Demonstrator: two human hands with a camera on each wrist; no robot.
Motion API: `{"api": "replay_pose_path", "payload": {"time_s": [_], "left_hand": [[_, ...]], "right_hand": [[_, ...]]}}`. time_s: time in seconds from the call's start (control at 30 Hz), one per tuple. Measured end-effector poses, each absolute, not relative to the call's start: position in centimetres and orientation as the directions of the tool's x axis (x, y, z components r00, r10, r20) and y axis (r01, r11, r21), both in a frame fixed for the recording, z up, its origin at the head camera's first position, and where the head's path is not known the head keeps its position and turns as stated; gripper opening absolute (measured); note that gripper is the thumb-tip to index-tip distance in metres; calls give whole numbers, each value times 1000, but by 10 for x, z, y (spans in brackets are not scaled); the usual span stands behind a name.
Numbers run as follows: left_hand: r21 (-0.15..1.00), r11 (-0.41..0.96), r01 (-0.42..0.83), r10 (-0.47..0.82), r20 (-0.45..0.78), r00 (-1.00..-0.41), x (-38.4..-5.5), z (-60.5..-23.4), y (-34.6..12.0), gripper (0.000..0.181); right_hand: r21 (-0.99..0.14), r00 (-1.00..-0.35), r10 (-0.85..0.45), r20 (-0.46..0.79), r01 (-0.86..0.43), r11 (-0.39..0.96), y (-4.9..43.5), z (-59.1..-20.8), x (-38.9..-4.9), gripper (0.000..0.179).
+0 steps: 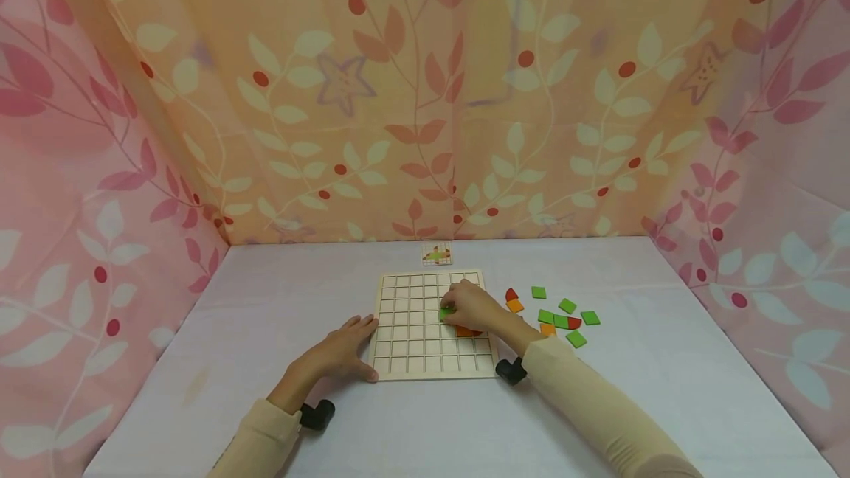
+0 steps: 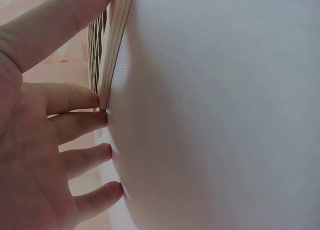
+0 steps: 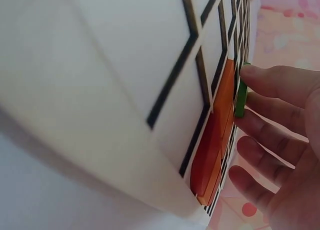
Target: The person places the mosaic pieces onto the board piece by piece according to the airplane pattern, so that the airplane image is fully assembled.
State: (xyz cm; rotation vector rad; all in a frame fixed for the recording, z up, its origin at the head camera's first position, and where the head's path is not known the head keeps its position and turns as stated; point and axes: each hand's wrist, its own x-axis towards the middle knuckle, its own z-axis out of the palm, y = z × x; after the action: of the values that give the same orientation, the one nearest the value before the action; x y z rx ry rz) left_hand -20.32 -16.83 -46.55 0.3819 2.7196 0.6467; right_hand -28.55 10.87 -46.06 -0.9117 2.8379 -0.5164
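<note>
A pale wooden board with a grid of grooved squares lies flat on the table. My right hand is over its right half and pinches a green square tile between thumb and fingertips, close above the grid. Near that tile, an orange tile and a red rounded tile sit in squares toward the board's right side. My left hand rests at the left edge, its fingers spread and straight, with the thumb and index fingertip touching the board's side.
Loose tiles are scattered right of the board: several green squares, orange tiles and red rounded ones. Behind the board lies a small pattern card. Patterned cloth walls the table at the back and both sides.
</note>
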Motion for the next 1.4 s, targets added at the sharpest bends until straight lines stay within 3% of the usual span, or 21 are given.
{"api": "replay_pose_path", "payload": {"time_s": [1.07,1.4], "left_hand": [[464,868,177,323,-256,-911,-203,-464,-167,100],[474,860,188,334,-245,-910,-203,-462,-167,100]], "right_hand": [[-326,-811,-583,-51,-538,777,107,-458,-284,20],[-450,-829,-560,2,-501,740,118,-456,-289,23]]}}
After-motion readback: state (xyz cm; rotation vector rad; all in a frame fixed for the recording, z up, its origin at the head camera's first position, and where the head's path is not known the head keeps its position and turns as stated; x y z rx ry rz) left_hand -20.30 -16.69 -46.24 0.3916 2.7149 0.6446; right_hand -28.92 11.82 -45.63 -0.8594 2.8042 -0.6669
